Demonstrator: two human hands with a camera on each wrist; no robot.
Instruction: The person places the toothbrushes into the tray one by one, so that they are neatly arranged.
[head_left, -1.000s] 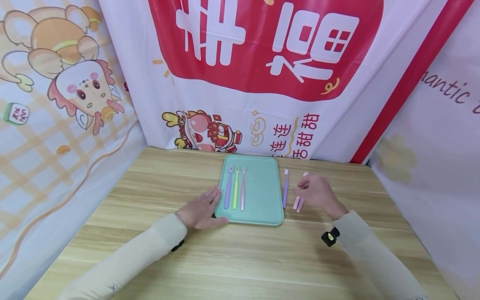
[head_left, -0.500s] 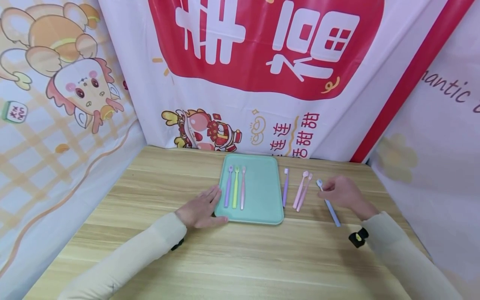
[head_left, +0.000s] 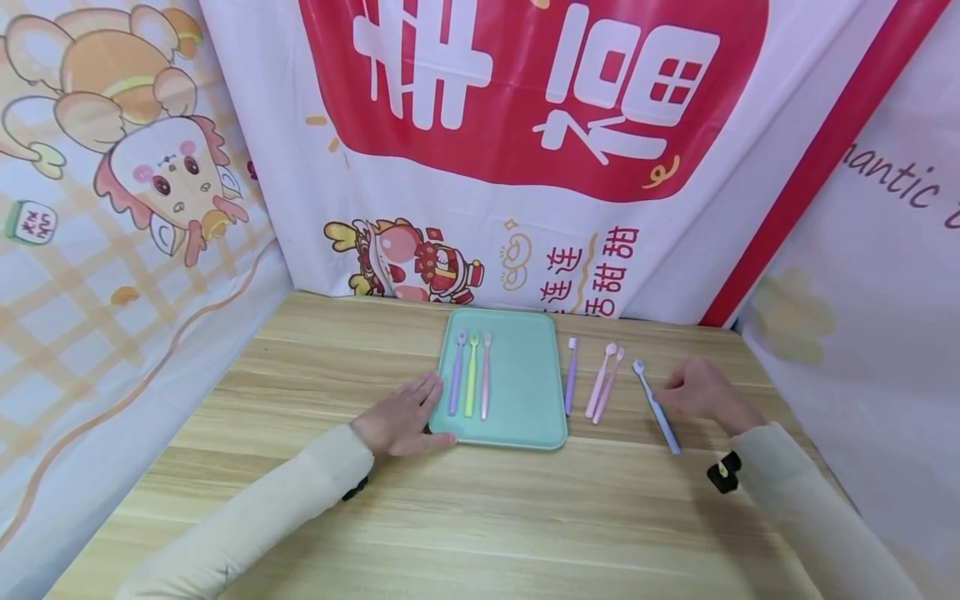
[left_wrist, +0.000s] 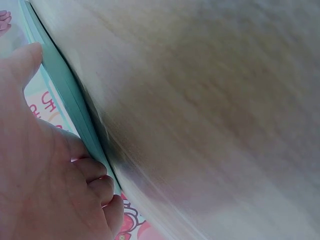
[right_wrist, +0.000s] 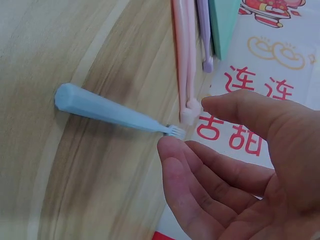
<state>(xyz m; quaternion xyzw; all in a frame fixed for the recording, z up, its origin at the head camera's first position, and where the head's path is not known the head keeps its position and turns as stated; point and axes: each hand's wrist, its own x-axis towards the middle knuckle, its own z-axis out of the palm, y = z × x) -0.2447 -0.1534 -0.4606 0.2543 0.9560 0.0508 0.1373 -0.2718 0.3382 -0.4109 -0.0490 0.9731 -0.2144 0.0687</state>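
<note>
My left hand [head_left: 405, 417] rests at the near left corner of a mint green tray [head_left: 525, 383], its fingers along the rim. On the tray lie a purple toothbrush [head_left: 456, 379], a yellow-green toothbrush [head_left: 471, 379] and a pink toothbrush [head_left: 485, 379], side by side. At the right, my right hand [head_left: 701, 392] is beside a blue toothbrush [head_left: 657, 408] that lies slanted on the table. In the right wrist view a gap shows between the thumb and the fingers [right_wrist: 175, 175], with nothing held; the bristles of the blue toothbrush are close to the fingertips.
Right of the tray, another purple toothbrush [head_left: 572, 375] lies against its edge. Two pink toothbrushes [head_left: 602, 383] lie together between that one and the blue one. The wooden table [head_left: 480, 525] ends at a printed cloth [head_left: 420, 183] behind; more printed cloth hangs at both sides.
My right hand has moved right from over the pink toothbrushes to the blue one, then drawn slightly off it. Both pink toothbrushes now show fully. My left hand stays on the tray.
</note>
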